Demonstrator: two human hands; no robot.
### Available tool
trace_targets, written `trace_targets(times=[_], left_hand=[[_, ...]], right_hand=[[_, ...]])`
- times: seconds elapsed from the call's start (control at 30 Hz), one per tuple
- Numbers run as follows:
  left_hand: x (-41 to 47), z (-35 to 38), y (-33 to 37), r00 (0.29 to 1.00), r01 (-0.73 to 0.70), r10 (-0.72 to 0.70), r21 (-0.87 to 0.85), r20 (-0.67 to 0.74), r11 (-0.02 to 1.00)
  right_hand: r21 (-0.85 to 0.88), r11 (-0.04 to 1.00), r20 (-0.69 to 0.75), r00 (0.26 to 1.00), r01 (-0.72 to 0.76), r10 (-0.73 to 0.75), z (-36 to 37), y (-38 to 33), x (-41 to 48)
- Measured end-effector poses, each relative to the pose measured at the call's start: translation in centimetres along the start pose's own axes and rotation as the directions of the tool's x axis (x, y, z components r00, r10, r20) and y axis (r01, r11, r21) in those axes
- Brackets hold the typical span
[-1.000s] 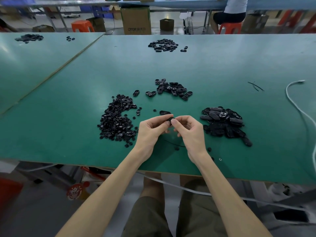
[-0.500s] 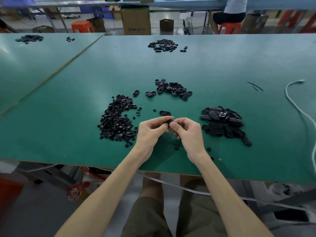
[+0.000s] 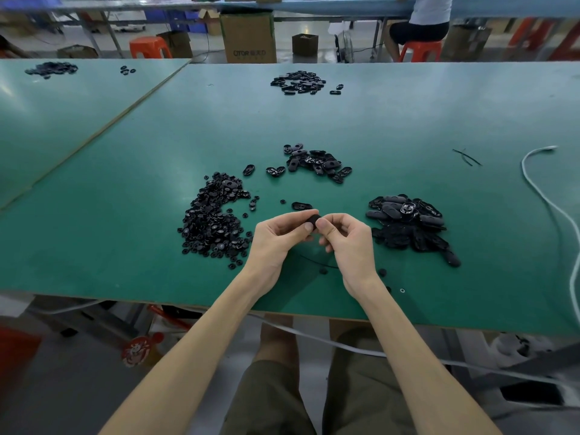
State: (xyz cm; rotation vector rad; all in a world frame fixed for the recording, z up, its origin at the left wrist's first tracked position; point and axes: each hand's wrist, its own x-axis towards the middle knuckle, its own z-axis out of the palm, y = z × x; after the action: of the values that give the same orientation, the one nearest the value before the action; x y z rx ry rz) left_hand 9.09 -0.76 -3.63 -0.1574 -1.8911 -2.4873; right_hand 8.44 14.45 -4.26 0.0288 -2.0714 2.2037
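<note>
Head view: I pinch one small matte black plastic piece (image 3: 314,220) between left hand (image 3: 276,238) and right hand (image 3: 346,243), above the smooth green table (image 3: 125,246), between glossy round bits (image 3: 213,221) left and oval shells (image 3: 408,224) right

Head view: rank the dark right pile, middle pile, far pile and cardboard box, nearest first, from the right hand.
1. right pile, just right of the right hand.
2. middle pile, ahead of it.
3. far pile, much farther ahead.
4. cardboard box, in the background.
</note>
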Motion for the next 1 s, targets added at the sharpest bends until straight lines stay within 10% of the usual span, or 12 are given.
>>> trace_targets(times=[0.8, 1.0], left_hand=[[2.6, 2.9, 2.6, 0.982, -0.160, 0.186, 0.377, -0.035, 0.912], [5.7, 9.0, 3.8, 0.975, -0.188, 0.088, 0.541, 0.206, 0.820]], right_hand=[[0.037, 0.999, -0.100, 0.994, -0.035, 0.039, 0.5, -0.1, -0.1], [0.013, 0.998, -0.077, 0.995, -0.059, 0.060, 0.9, -0.9, 0.2]])
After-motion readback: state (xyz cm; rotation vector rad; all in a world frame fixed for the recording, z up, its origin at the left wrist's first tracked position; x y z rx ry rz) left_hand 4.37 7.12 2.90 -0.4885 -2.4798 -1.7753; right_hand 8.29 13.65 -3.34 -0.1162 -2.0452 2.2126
